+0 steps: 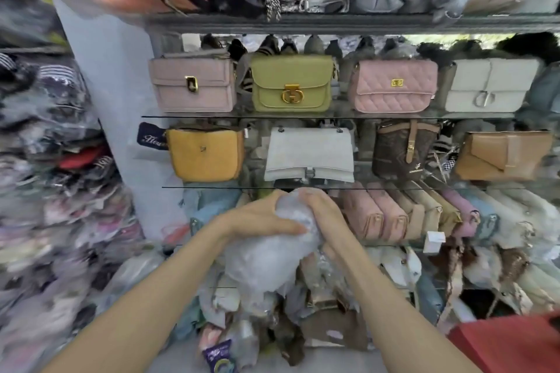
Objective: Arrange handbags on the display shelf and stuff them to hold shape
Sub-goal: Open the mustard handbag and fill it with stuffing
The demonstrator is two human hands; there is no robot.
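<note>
Head view, left to right. Our left hand (260, 218) curls round the left flank of a clear plastic bundle (285, 248), thumb laid across its front. Our right hand (321, 209) clasps the same bundle from the right and over its top, fingers wrapped on it. Neither hand is free.

The bundle's long axis runs near vertical, leaning a little toward us at the bottom, its top just under the edge of the glass shelf (303, 188). We judge this to be the stuffing, being balled up before it goes into a bag.

Nearest bag above the hands is the white flap bag (309, 157), straight up from the bundle; the right hand sits a shade nearer it. The yellow bag (206, 154) lies up and left, the brown monogram bag (403, 148) up and right. Which bag takes the stuffing we cannot tell.

Writing: a dark tag (150, 136) beside the yellow bag carries pale script, unreadable. The olive bag (291, 83) has a gold clasp; pale lettering low on the monogram bag is too small to read.
</note>
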